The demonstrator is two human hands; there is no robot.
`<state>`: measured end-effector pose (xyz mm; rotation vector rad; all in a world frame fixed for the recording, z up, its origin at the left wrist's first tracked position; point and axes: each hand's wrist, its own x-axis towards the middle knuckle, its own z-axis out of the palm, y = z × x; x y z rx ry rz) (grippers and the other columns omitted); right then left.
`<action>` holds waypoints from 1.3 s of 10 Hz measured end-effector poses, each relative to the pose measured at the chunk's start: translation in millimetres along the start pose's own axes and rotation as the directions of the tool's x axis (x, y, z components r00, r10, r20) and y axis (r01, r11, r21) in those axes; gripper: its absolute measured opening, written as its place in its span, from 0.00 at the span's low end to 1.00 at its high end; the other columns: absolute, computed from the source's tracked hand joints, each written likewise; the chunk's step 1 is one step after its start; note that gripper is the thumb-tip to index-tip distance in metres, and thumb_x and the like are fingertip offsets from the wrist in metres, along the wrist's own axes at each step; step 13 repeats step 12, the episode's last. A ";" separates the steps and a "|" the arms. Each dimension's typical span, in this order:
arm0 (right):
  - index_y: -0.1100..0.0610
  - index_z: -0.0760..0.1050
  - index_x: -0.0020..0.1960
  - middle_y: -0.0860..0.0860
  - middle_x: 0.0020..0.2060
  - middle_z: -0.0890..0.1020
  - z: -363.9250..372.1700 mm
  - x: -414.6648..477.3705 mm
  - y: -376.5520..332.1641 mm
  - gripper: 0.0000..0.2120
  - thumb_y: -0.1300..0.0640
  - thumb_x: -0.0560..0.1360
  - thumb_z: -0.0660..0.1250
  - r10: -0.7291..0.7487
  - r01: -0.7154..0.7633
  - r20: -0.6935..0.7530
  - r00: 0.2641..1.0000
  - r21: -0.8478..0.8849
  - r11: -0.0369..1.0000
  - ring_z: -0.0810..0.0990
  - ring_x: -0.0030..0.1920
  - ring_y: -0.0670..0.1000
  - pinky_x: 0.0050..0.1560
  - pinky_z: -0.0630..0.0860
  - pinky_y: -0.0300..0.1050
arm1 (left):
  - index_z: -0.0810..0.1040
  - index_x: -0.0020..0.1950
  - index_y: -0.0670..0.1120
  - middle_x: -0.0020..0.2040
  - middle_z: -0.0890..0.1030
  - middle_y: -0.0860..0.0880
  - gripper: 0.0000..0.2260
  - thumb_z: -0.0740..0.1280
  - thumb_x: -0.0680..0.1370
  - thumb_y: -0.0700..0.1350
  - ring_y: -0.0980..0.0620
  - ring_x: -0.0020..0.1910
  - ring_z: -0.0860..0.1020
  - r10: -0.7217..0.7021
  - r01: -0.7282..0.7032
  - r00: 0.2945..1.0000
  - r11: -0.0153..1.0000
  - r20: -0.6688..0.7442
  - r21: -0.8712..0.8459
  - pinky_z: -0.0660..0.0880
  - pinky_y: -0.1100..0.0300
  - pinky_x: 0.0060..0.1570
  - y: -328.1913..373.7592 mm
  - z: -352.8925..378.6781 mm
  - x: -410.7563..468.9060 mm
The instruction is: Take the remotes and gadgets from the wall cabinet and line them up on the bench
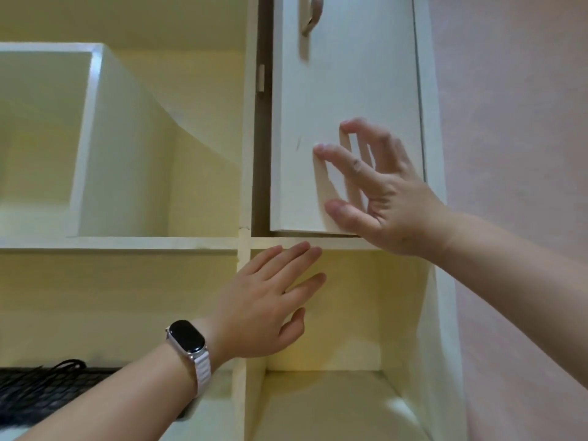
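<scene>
Head view: I'm looking up into a cream wall cabinet (pixel 245 154) of open cubbies. At 1 o'clock a door (pixel 346 122) hangs slightly ajar, a dark gap running down its left edge beside the divider; its curved metal handle (pixel 313 14) sits at 12. My right hand (pixel 378 192) lies spread on the door's lower part, fingers apart, thumb at the bottom edge, clamped on nothing. My left hand (pixel 270 300) is flat and empty, fingers loosely together, its fingertips reaching up to the shelf edge (pixel 127 243) just under the door; a watch (pixel 187 340) with a black face and pale ribbed band circles the wrist. The cubby (pixel 334 402) behind that hand shows a bare floor with room to reach in. At 8 o'clock a black keyboard (pixel 47 389) with a looped cable rests on the lower shelf. I can't see any remotes or gadgets here. Surfaces are smooth, painted, square-edged. A pinkish wall (pixel 515 154) fills 3 o'clock.
</scene>
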<state>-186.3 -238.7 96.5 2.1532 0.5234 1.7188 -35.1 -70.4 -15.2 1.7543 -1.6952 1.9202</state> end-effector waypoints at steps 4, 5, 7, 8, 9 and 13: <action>0.41 0.64 0.73 0.56 0.71 0.64 48.4 18.4 5.3 0.30 0.32 0.74 0.52 0.020 0.024 0.145 0.989 -0.296 0.955 0.59 0.73 0.62 0.74 0.51 0.60 | 0.78 0.64 0.45 0.70 0.73 0.41 0.21 0.67 0.72 0.48 0.42 0.72 0.67 0.029 -0.028 1.000 0.999 -0.006 0.024 0.64 0.45 0.70 -3.4 0.0 -0.4; 0.39 0.62 0.73 0.55 0.72 0.63 55.6 22.3 4.7 0.30 0.32 0.73 0.50 0.084 0.001 0.219 0.972 -0.360 0.933 0.56 0.75 0.60 0.75 0.47 0.58 | 0.79 0.63 0.44 0.70 0.73 0.40 0.21 0.68 0.71 0.47 0.42 0.73 0.67 0.034 -0.034 0.999 0.999 -0.028 -0.001 0.65 0.45 0.69 -4.7 1.8 -0.6; 0.38 0.56 0.75 0.53 0.75 0.57 52.3 21.8 0.4 0.29 0.33 0.75 0.49 0.131 -0.018 0.277 0.952 -0.376 0.927 0.49 0.77 0.57 0.76 0.41 0.55 | 0.79 0.63 0.43 0.70 0.72 0.40 0.21 0.67 0.72 0.47 0.42 0.73 0.66 0.018 -0.019 0.999 1.000 -0.034 -0.013 0.65 0.45 0.69 -7.0 1.4 -2.3; 0.38 0.52 0.77 0.53 0.78 0.52 49.3 17.5 -5.5 0.29 0.35 0.78 0.50 0.173 -0.053 0.308 0.935 -0.362 0.931 0.45 0.78 0.56 0.76 0.39 0.55 | 0.78 0.64 0.43 0.70 0.72 0.40 0.21 0.66 0.72 0.48 0.42 0.72 0.67 0.003 -0.003 1.000 1.000 -0.007 -0.004 0.63 0.46 0.70 -7.3 -1.6 -3.1; 0.40 0.50 0.78 0.52 0.80 0.49 38.5 8.1 -13.4 0.29 0.37 0.79 0.50 0.230 -0.088 0.346 0.910 -0.380 0.921 0.45 0.79 0.56 0.76 0.43 0.55 | 0.76 0.65 0.44 0.71 0.71 0.40 0.21 0.65 0.74 0.51 0.41 0.73 0.66 0.013 -0.016 0.997 0.999 0.079 0.033 0.62 0.45 0.71 -4.9 -6.8 -2.4; 0.50 0.70 0.71 0.56 0.71 0.71 4.0 -59.5 -62.3 0.28 0.38 0.77 0.54 0.300 -0.169 0.337 0.892 -0.367 0.915 0.69 0.69 0.60 0.64 0.67 0.56 | 0.73 0.69 0.45 0.72 0.71 0.41 0.24 0.60 0.76 0.55 0.42 0.72 0.67 -0.156 0.160 0.987 0.981 0.051 -0.112 0.62 0.43 0.70 15.8 -36.1 -27.6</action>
